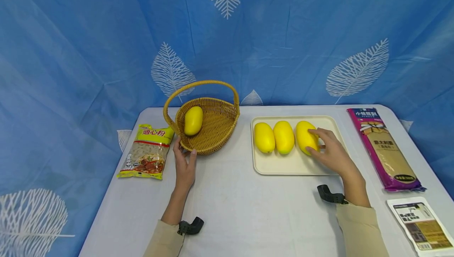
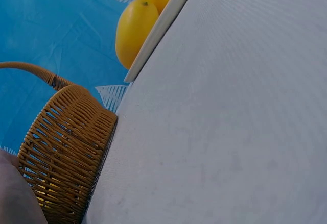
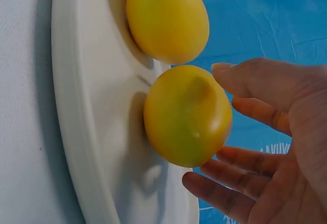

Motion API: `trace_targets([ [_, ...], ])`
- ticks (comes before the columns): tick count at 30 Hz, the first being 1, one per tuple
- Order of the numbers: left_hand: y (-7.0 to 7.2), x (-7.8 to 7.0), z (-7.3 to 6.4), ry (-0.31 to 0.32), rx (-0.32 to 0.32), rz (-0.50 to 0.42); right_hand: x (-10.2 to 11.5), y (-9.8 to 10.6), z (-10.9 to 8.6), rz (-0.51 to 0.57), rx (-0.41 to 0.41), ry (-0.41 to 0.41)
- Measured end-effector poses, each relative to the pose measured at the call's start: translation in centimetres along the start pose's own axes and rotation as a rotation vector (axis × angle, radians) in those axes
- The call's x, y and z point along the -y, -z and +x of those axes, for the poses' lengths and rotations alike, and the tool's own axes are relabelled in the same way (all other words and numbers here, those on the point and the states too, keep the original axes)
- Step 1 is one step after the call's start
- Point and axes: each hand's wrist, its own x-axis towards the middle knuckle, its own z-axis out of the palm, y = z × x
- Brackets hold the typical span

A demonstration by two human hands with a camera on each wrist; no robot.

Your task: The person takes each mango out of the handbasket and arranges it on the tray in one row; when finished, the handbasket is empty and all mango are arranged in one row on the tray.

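Observation:
My left hand (image 1: 185, 168) rests against the near left side of a wicker basket (image 1: 221, 138), thumb and fingers spread along its outside. In the left wrist view only part of that hand (image 2: 18, 196) shows, beside the woven wall. One yellow mango (image 1: 193, 121) lies inside the basket. My right hand (image 1: 332, 151) is at the rightmost mango (image 1: 306, 136) on a cream tray (image 1: 283, 168), thumb on the near side and fingers over the far side. The right wrist view shows its fingers loosely spread around that mango (image 3: 186, 117). Two more mangoes (image 1: 264, 138) lie to its left.
A yellow pasta bag (image 1: 147, 152) lies left of the basket. Right of the tray are a purple spaghetti pack (image 1: 386, 150) and a white pouch (image 1: 422, 225). A blue leaf-print cloth (image 1: 283, 52) hangs behind the white table (image 1: 241, 209).

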Motion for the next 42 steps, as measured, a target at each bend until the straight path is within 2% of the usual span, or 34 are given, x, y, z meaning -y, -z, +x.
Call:
trace_targets([
  [7,0.2,-0.2,-0.1,-0.002,-0.002,0.004,0.5,0.2,-0.3,-0.024,-0.072,0.069],
  [13,0.3,-0.3,-0.2,0.01,-0.008,0.0,1.6,0.4,-0.5,-0.044,-0.107,0.087],
  [15,0.2,0.2,-0.1,0.009,-0.012,0.004,2.1,0.5,-0.5,-0.046,-0.121,0.101],
  [18,0.1,1.7,0.1,0.001,-0.021,0.01,3.3,0.4,-0.6,-0.038,-0.137,0.133],
  [22,0.0,3.3,0.3,-0.011,-0.032,0.015,4.9,0.0,-0.1,-0.022,-0.151,0.213],
  [25,-0.1,3.4,0.3,-0.012,-0.035,0.016,6.1,-0.4,0.7,-0.027,-0.14,0.266],
  [30,-0.1,3.4,0.4,0.0,-0.041,0.032,8.3,-1.3,2.3,-0.046,-0.083,0.31],
  [37,0.0,3.4,0.4,-0.002,-0.041,0.026,11.2,-3.4,4.0,-0.002,0.003,0.427],
  [42,0.0,3.3,0.5,-0.014,-0.031,0.024,12.8,-5.0,4.7,0.027,0.067,0.451],
])
